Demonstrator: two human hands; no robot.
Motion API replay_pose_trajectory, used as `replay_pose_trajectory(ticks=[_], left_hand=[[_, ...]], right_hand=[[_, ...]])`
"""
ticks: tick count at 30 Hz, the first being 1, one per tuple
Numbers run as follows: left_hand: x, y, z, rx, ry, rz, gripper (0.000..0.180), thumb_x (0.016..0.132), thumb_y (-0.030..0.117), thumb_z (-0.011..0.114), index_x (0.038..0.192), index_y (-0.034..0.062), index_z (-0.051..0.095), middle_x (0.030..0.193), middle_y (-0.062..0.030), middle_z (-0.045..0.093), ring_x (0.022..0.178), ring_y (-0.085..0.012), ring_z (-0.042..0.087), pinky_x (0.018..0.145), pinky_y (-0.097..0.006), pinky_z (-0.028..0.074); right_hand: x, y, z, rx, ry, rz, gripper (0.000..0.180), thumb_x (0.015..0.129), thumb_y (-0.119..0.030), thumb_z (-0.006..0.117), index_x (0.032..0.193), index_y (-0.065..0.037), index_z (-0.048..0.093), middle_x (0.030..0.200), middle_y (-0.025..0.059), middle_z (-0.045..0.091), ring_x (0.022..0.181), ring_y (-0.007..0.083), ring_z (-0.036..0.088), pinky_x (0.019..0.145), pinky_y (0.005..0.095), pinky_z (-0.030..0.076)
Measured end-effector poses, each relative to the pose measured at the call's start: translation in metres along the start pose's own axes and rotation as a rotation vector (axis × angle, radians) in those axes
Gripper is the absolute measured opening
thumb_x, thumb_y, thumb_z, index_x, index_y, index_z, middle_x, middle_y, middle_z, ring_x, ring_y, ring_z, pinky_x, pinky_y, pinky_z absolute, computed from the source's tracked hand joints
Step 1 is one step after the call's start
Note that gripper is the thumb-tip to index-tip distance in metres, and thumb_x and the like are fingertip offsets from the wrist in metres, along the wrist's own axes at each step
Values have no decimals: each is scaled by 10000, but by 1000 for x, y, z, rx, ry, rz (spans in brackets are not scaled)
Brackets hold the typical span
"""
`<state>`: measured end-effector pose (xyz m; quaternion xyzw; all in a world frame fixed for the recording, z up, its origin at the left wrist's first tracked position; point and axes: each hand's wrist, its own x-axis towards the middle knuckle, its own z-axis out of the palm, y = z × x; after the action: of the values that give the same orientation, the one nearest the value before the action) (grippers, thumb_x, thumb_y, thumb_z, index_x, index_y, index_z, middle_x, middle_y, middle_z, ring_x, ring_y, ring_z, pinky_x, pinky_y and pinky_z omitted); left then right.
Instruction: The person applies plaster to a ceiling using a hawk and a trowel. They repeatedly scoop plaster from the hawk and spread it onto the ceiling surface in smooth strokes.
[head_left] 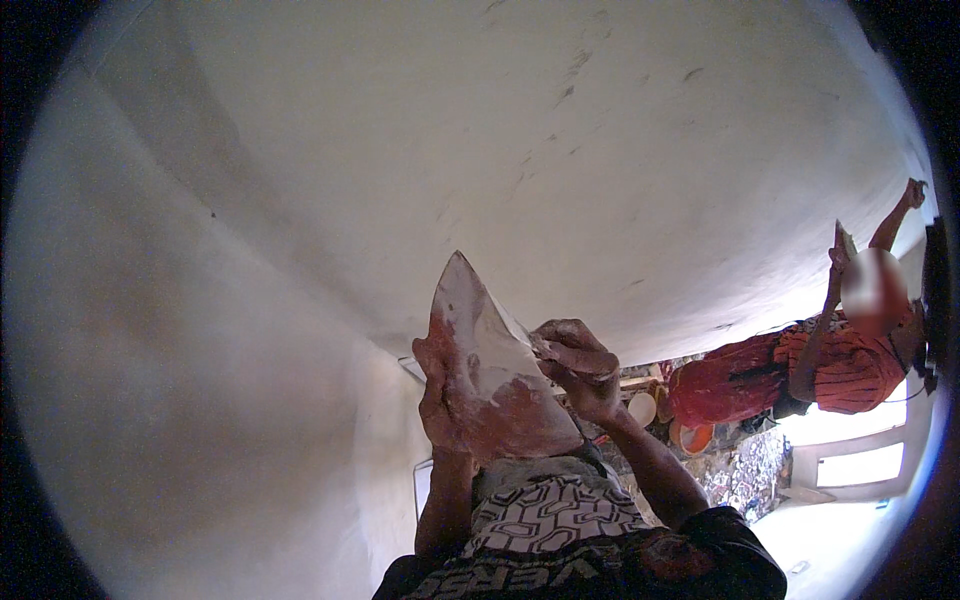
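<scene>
A flat, pointed plastering board (483, 345), smeared with whitish plaster over reddish brown, stands tip-up in front of my body. My left hand (440, 395) is closed on its left edge. At the board's right edge is my right hand (580, 365), its fingers bent and pressed together. A thin pale edge shows between those fingers and the board, but what they hold is too hidden to name. Ahead and above spreads a smooth greyish-white plastered surface (430, 140) with some dark streaks.
On the right, a person in red clothes (850, 365) raises one arm toward the surface and holds a pointed board (846, 238). Below lie an orange-rimmed bucket (691, 437), a pale round container (642, 408) and rubble-strewn ground (750, 470). A plastered wall (200, 400) stands at left.
</scene>
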<state>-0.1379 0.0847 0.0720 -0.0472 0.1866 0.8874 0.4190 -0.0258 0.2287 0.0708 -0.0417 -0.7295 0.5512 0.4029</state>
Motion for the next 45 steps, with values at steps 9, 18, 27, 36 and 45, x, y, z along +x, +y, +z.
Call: replay_pose_trajectory(ticks=[9,18,27,36,45], left_hand=[[15,7,-20,69,-104,222,455,994,335,469,1358,65,430,1279,-100,548,1147,-250,536,967,-416,448],[15,-5,-14,-77,-180,173,550,974,402,491,1409,96,350,1345,-106,486,1237,-278,476,1039,-492,405],[-1,-4,21,51,-53,429,579,961,386,522,1419,107,303,1378,-98,446,1263,-282,446,1066,-484,380],[11,-27,-28,82,-84,581,486,956,282,572,1365,96,384,1333,-80,479,1216,-236,476,1035,-435,403],[24,-37,-30,345,-73,705,486,939,289,605,1291,5,425,1230,-82,521,1103,-175,500,943,-362,418]], right_hand=[[-6,-35,-60,45,33,440,264,843,10,654,1100,-49,670,1053,89,655,949,156,614,814,290,506],[22,-86,-81,-196,13,373,322,865,-2,614,1183,-50,638,952,115,689,741,192,643,670,283,530],[53,-146,-8,-1181,-291,-165,570,596,51,600,1146,-96,642,1066,163,594,865,310,598,693,393,529],[30,-124,30,-1359,-339,-193,631,566,-10,634,1189,-104,613,1115,152,527,879,297,563,686,399,513],[45,-131,41,-1416,-453,-161,618,559,-54,655,1173,-30,584,1004,120,548,794,234,567,601,364,498]])
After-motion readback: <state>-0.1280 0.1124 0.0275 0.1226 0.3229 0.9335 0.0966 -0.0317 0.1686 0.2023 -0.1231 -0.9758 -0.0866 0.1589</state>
